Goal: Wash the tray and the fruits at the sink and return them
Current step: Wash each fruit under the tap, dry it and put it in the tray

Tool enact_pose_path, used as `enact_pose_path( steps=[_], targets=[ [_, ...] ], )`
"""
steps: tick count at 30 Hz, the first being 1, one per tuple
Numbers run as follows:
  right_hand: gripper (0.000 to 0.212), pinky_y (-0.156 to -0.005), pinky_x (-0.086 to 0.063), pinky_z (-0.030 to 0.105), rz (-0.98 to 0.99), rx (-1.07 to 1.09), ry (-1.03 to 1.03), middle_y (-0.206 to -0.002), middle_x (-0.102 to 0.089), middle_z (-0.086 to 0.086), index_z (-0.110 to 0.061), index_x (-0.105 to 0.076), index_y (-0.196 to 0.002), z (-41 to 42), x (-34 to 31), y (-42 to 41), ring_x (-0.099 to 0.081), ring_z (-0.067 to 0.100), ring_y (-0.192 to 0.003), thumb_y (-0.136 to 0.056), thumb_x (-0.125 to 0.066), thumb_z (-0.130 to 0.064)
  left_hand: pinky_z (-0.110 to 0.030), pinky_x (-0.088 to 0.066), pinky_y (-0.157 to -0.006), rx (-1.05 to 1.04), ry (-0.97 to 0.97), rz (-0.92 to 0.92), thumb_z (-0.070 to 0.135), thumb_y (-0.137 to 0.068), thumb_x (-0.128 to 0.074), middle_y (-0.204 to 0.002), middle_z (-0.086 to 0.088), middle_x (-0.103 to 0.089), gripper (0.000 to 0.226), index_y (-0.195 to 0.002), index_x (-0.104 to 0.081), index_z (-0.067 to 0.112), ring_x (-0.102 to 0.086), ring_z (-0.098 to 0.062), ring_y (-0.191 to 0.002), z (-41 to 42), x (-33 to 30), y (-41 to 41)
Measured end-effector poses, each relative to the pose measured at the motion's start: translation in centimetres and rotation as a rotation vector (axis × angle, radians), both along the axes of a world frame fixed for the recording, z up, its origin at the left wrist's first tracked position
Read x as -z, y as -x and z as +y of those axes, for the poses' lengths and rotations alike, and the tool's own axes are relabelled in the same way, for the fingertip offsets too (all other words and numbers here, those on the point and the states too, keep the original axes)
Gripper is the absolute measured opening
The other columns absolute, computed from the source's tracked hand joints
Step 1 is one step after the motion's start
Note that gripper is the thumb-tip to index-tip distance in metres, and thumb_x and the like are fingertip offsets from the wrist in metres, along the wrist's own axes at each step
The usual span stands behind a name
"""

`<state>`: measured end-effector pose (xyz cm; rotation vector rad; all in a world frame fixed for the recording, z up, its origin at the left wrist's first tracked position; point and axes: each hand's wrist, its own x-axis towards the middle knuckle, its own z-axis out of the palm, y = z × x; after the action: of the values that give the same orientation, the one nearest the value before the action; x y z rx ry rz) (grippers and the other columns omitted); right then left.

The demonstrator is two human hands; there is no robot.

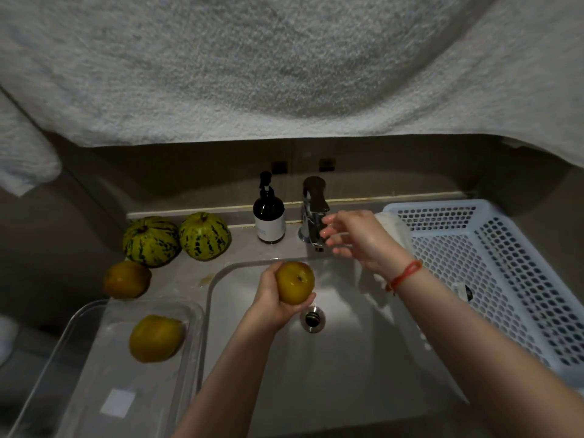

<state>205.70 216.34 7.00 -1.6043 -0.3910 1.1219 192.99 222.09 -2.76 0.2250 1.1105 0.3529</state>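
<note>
Lying nearest on the left of the counter is the clear plastic tray (94,358), holding one yellow-orange fruit (156,338) that is resting loose on its smooth floor; if the tray is lifted or tipped carelessly, that fruit is likely to roll toward a wall or out over the low rim.

Just past it, over the white sink basin (347,358), the left hand (271,308) is cupping a second yellow fruit (295,282), with fingers and thumb curled round its lower half, above and slightly left of the drain (313,318). Held one-handed and probably wet, the fruit is at risk of slipping and dropping into the basin, which would bruise it.

Farther on, the right hand (354,235), wearing a red string bracelet (404,275), is reaching toward the chrome faucet (313,213) with fingers spread and holding nothing. Whether it is touching the lever I cannot tell. No stream of water is clearly visible; opening the tap too hard is likely to splash the counter.

On the left of the counter a third fruit (127,279) is sitting near the basin's rim, with two striped melons (177,238) behind it and a dark soap bottle (269,216) beside the faucet. A white perforated basket (493,254) is standing to the right.
</note>
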Motion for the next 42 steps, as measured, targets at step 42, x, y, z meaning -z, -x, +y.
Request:
enact_pose_path(
  steps=[42],
  targets=[
    [0.035, -0.041, -0.045, 0.017, 0.193, -0.132, -0.147, -0.083, -0.07, 0.009, -0.005, -0.06, -0.095, 2.9, 1.6, -1.9, -0.062, 0.008, -0.05, -0.085, -0.031, 0.012, -0.046, -0.047, -0.057, -0.1, 0.018, 0.021, 0.035, -0.088, -0.058, -0.122, -0.019, -0.047, 0.042, -0.12, -0.044, 0.012, -0.052, -0.036, -0.098, 0.6, 1.9, -1.3]
  ],
)
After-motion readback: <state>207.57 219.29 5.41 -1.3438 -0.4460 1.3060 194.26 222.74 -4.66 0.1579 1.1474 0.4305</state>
